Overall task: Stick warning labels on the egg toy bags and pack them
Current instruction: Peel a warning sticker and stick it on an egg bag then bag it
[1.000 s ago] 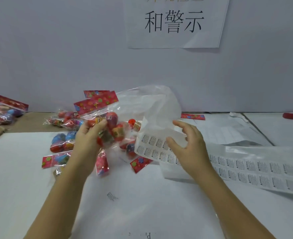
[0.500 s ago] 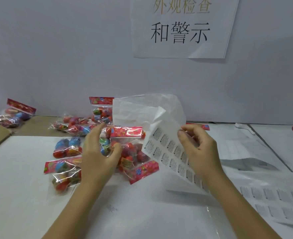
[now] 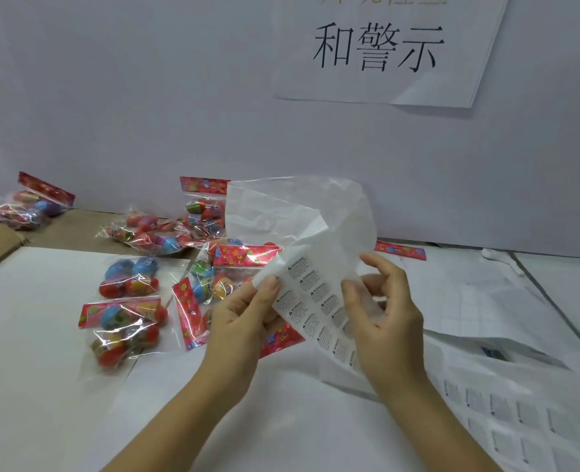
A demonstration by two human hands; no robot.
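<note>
On the white tabletop (image 3: pixel 43 335) lie egg toy bags (image 3: pixel 128 277); above it your left grip (image 3: pixel 244 321) and right grip (image 3: pixel 384 315) both pinch the label sheet (image 3: pixel 312 298).

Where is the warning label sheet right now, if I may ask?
Head view, centre: the label sheet is held between left hand and right hand, right of the egg toy bags.
</note>
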